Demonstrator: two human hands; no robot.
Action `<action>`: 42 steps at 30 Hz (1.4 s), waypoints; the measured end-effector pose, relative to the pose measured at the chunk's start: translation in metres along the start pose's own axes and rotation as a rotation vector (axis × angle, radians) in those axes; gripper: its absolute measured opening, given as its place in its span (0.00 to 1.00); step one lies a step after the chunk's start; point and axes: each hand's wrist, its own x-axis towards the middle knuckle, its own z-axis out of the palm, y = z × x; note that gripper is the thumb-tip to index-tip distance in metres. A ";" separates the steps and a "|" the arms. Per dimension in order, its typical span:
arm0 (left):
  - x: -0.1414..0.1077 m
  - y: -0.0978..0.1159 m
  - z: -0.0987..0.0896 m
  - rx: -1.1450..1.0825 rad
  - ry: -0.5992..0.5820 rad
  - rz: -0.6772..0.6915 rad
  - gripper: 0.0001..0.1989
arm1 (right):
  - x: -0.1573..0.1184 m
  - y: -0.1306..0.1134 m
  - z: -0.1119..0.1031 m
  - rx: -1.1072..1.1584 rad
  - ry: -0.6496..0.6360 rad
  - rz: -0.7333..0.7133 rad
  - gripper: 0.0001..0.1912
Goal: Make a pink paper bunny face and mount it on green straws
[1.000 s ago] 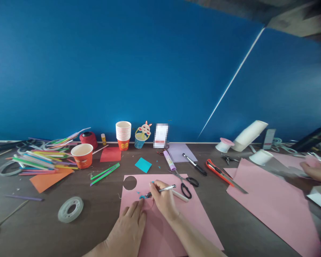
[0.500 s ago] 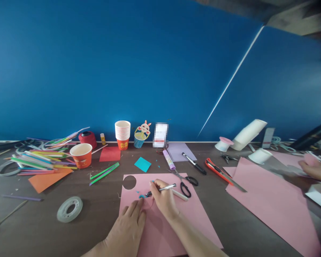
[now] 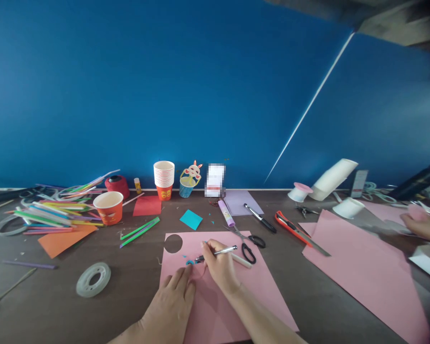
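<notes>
My right hand [image 3: 220, 267] is closed around a pen [image 3: 227, 250] with a silver end, its tip pointing down-left toward a small blue paper piece [image 3: 189, 263]. My left hand [image 3: 174, 296] lies flat on the pink paper sheet [image 3: 215, 315], fingers stretched out, with fingertips at the blue piece. A round pink paper edge shows between the two hands, partly covered by them. The sheet has a round hole cut near its far left corner. Scissors [image 3: 249, 253] with black handles and a white stick [image 3: 241, 260] lie beside my right hand.
A tape roll [image 3: 83, 282] lies at left, near straws [image 3: 50, 212] and an orange cup [image 3: 108, 208]. Stacked cups [image 3: 164, 179] stand at the back. A cutter knife [image 3: 297, 231] rests right, near more pink paper [image 3: 358, 267]. Another person's hand [image 3: 423, 227] is at far right.
The pen tip has shifted very slightly within my right hand's grip, still near the blue piece. My left hand stays in place.
</notes>
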 end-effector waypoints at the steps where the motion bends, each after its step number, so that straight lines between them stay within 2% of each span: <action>1: 0.000 0.000 0.000 0.001 0.005 -0.003 0.19 | 0.000 0.001 0.000 -0.004 -0.001 -0.003 0.18; 33: 0.001 0.000 -0.003 0.028 -0.007 -0.002 0.19 | 0.000 -0.001 -0.001 -0.033 -0.038 -0.018 0.18; 42: 0.000 -0.001 0.002 0.028 0.002 -0.002 0.19 | 0.000 -0.001 -0.003 0.032 -0.029 0.003 0.18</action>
